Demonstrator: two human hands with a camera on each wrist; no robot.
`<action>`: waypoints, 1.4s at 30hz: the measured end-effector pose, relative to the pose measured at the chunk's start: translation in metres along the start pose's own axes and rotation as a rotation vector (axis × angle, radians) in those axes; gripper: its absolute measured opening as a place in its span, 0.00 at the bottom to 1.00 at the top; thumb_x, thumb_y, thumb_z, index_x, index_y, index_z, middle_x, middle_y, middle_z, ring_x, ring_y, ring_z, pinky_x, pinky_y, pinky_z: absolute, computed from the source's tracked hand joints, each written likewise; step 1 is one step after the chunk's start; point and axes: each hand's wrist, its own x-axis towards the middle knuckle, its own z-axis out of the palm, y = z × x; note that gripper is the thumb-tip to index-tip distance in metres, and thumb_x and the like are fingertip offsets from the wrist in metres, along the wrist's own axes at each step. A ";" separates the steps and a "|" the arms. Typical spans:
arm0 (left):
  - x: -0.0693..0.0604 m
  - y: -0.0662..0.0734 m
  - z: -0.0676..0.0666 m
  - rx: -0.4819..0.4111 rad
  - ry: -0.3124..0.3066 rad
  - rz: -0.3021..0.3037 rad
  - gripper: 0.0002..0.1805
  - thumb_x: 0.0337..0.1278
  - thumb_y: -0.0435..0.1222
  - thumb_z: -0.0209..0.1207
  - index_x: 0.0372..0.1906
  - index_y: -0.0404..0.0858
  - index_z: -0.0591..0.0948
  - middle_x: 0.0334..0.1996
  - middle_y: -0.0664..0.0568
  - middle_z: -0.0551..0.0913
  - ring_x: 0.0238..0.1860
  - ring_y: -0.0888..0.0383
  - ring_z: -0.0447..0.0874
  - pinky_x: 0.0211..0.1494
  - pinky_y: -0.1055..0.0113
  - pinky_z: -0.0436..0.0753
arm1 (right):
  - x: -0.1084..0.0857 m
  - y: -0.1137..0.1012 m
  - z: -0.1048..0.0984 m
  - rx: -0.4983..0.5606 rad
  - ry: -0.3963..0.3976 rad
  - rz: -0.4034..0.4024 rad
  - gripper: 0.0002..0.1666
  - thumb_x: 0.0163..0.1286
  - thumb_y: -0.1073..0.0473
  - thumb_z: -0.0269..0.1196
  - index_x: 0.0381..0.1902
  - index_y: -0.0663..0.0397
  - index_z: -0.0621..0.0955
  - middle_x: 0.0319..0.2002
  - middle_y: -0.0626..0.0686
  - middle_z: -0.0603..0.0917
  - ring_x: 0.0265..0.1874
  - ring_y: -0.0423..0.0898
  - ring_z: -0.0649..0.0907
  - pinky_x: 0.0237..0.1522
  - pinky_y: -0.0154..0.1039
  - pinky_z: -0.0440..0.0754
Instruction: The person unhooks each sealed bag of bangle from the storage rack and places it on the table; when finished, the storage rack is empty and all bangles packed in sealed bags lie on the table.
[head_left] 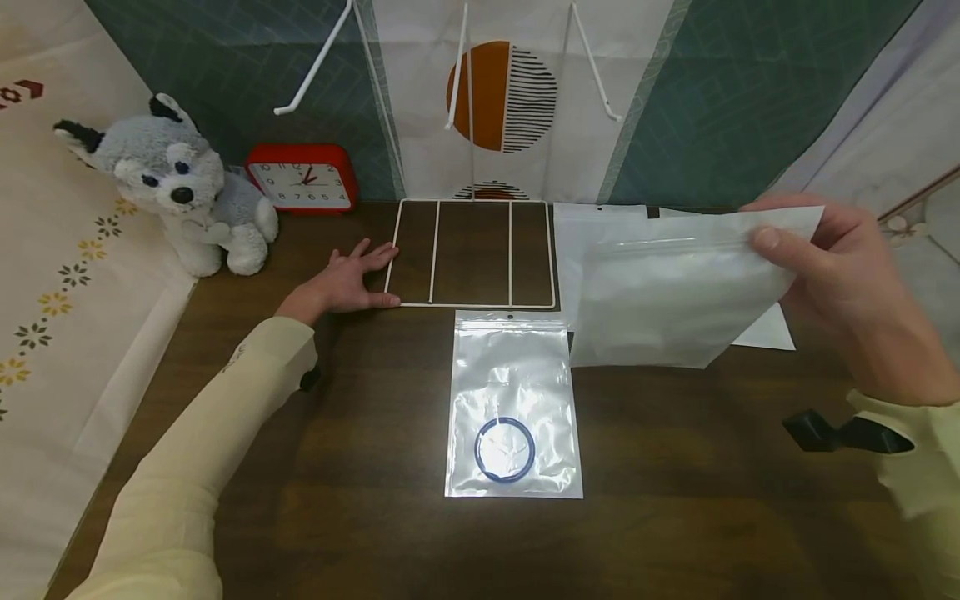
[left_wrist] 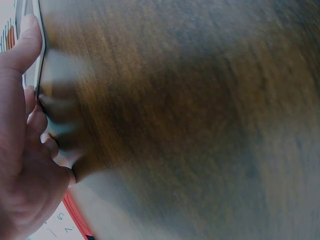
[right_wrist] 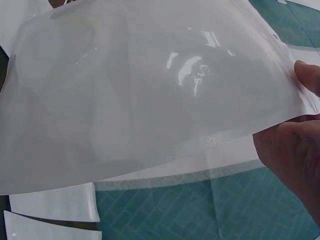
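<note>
My right hand (head_left: pixel 855 292) pinches a white zip-lock bag (head_left: pixel 675 292) by its upper right corner, thumb in front. The bag hangs tilted above the table; in the right wrist view its glossy sheet (right_wrist: pixel 150 90) covers most of the picture. My left hand (head_left: pixel 348 279) rests at the left side of a white wire rack (head_left: pixel 487 306), fingers spread and touching the wire. In the left wrist view the thumb of the left hand (left_wrist: pixel 25 165) lies along the wire. A silvery clear zip-lock bag (head_left: pixel 510 367) holding a blue ring-shaped coil (head_left: pixel 505 450) lies flat before the rack.
More white bags (head_left: pixel 768 329) lie behind the held one, partly hidden. White prongs (head_left: pixel 315 67) stick out above the rack's base. A red clock (head_left: pixel 300 177) and a plush husky (head_left: pixel 180 183) stand at the back left of the brown table (head_left: pixel 360 467).
</note>
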 end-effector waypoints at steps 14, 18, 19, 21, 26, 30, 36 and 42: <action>-0.001 0.001 0.002 -0.005 0.015 0.013 0.52 0.62 0.56 0.64 0.81 0.46 0.49 0.81 0.49 0.44 0.78 0.43 0.28 0.70 0.32 0.30 | -0.063 0.002 -0.020 -0.024 0.068 0.070 0.18 0.71 0.83 0.47 0.52 0.79 0.79 0.43 0.63 0.85 0.30 0.50 0.86 0.28 0.39 0.86; -0.002 0.001 0.002 -0.003 0.007 0.022 0.53 0.61 0.57 0.63 0.81 0.46 0.48 0.81 0.49 0.44 0.78 0.42 0.28 0.70 0.32 0.30 | -0.082 0.000 -0.027 -0.014 0.072 0.090 0.19 0.73 0.80 0.46 0.52 0.74 0.81 0.42 0.60 0.86 0.31 0.47 0.87 0.27 0.37 0.85; -0.001 0.001 0.002 -0.001 0.006 0.024 0.53 0.61 0.58 0.63 0.81 0.46 0.48 0.81 0.49 0.44 0.78 0.42 0.28 0.70 0.32 0.30 | -0.087 -0.001 -0.028 0.002 0.073 0.093 0.20 0.74 0.80 0.45 0.52 0.72 0.82 0.43 0.59 0.86 0.31 0.47 0.87 0.26 0.37 0.85; -0.001 0.000 0.002 0.002 0.005 0.024 0.53 0.61 0.58 0.63 0.81 0.45 0.48 0.81 0.48 0.44 0.78 0.42 0.28 0.70 0.33 0.30 | -0.095 0.000 -0.032 0.043 0.080 0.104 0.21 0.74 0.80 0.43 0.53 0.74 0.80 0.43 0.60 0.86 0.31 0.48 0.88 0.25 0.38 0.85; -0.002 0.001 0.000 0.009 0.000 0.020 0.53 0.62 0.58 0.62 0.82 0.46 0.47 0.81 0.49 0.43 0.78 0.42 0.28 0.70 0.33 0.30 | -0.105 0.007 -0.040 0.048 0.069 0.253 0.25 0.77 0.78 0.39 0.59 0.68 0.79 0.46 0.59 0.85 0.33 0.51 0.88 0.26 0.42 0.86; -0.001 0.000 0.000 0.017 -0.001 0.022 0.53 0.62 0.58 0.62 0.82 0.46 0.47 0.81 0.48 0.43 0.78 0.42 0.28 0.70 0.33 0.30 | -0.100 0.021 -0.046 -0.009 0.031 0.313 0.25 0.77 0.78 0.40 0.62 0.64 0.78 0.50 0.55 0.84 0.39 0.48 0.88 0.33 0.42 0.87; -0.001 -0.001 0.000 0.022 -0.005 0.006 0.52 0.62 0.57 0.62 0.82 0.46 0.47 0.81 0.48 0.43 0.78 0.42 0.28 0.70 0.33 0.30 | -0.089 0.037 -0.052 -0.167 0.114 0.398 0.22 0.75 0.78 0.49 0.58 0.60 0.82 0.48 0.53 0.85 0.36 0.46 0.87 0.34 0.39 0.87; -0.001 0.000 0.000 0.021 -0.010 0.007 0.52 0.62 0.57 0.63 0.82 0.47 0.47 0.81 0.49 0.43 0.78 0.42 0.28 0.71 0.33 0.30 | -0.086 0.057 -0.055 -0.342 0.119 0.566 0.18 0.75 0.71 0.56 0.56 0.50 0.84 0.44 0.47 0.87 0.34 0.44 0.86 0.33 0.37 0.86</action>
